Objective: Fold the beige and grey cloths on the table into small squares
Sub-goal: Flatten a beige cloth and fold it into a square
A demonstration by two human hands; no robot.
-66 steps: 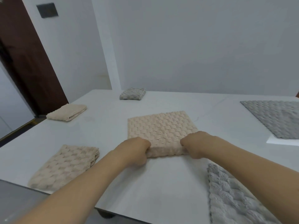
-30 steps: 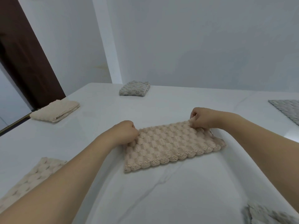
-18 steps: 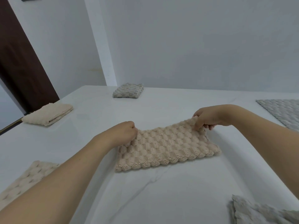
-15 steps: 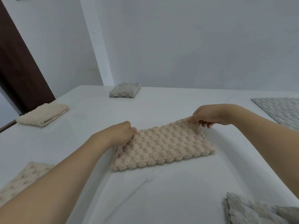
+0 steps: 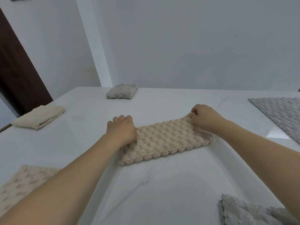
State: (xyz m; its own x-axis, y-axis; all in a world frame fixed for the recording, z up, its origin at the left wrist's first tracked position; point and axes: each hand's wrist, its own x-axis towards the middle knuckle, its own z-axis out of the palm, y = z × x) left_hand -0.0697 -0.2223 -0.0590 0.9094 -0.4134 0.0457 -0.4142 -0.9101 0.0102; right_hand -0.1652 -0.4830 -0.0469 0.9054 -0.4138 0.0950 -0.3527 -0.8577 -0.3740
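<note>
The white tabletop (image 5: 162, 184) carries several cloths. A grey cloth (image 5: 279, 114) lies flat at the far right, and another grey cloth (image 5: 246, 211) lies crumpled at the near right corner. In the middle lies the beige cloth (image 5: 165, 142), folded into a long strip. The left hand (image 5: 121, 130) holds its left end with curled fingers, and the right hand (image 5: 204, 117) pinches its far right corner, it seems slightly lifted. A flat beige cloth (image 5: 21, 184) is at the near left. A folded beige cloth (image 5: 39, 116) rests at the far left, and a small folded grey cloth (image 5: 122, 91) at the back.
</note>
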